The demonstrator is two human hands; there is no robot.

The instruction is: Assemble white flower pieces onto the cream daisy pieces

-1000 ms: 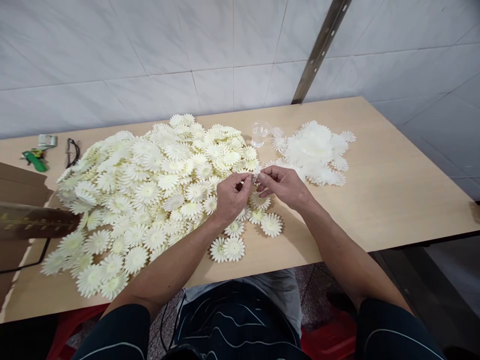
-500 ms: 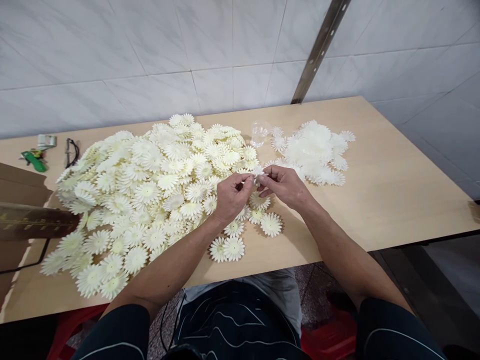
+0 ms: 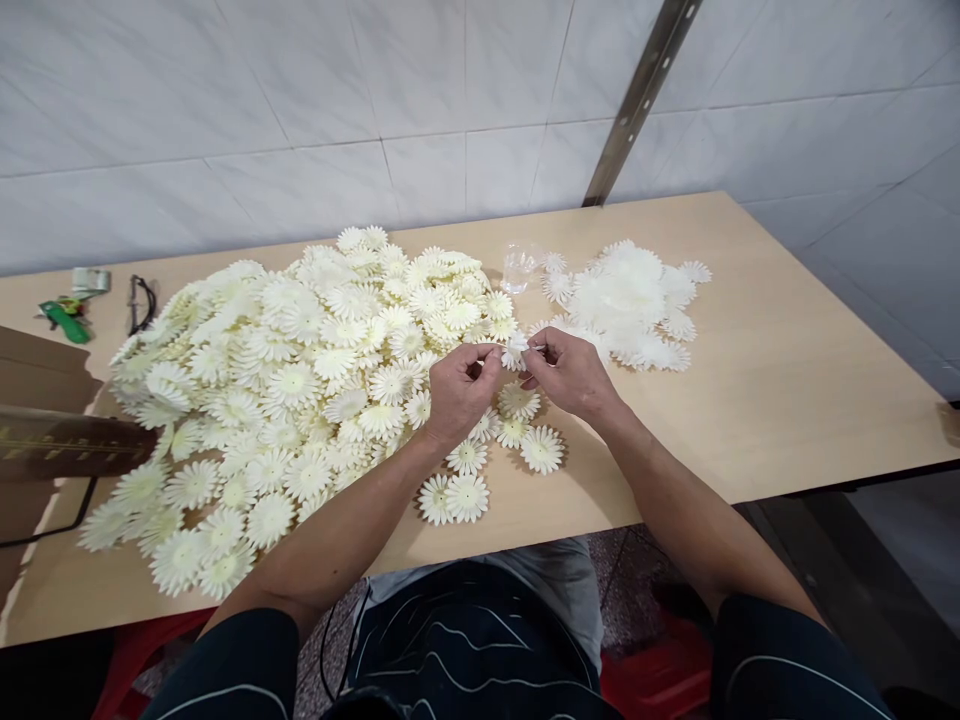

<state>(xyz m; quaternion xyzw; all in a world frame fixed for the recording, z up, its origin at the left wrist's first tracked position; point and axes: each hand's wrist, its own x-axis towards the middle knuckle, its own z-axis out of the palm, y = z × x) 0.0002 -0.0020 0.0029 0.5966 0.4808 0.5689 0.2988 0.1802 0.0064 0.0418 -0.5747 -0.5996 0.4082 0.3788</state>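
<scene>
My left hand [image 3: 463, 392] is closed in a pinch over the right edge of a large heap of cream artificial daisy heads [image 3: 300, 385]. A thin pale strand shows at its fingertips; what else they hold is hidden. Just to the right, my right hand [image 3: 571, 372] pinches a small white petal piece [image 3: 535, 348]. In the gap between the hands shows a white flower head [image 3: 514, 351]; I cannot tell whether it is held or lies behind. Several loose daisy heads [image 3: 542, 450] lie on the table below the hands.
A pile of whiter, flat flower pieces [image 3: 630, 300] lies to the right, with a clear plastic cup [image 3: 519, 268] beside it. At the left are a green-handled tool [image 3: 66, 322], dark glasses [image 3: 141, 303] and a cardboard box [image 3: 45, 370]. The wooden table [image 3: 795, 340] meets a tiled wall.
My hands have drawn slightly apart, the left one a little leftward and the right one a little rightward. More of the white flower head shows between them. The heap and pile look unchanged.
</scene>
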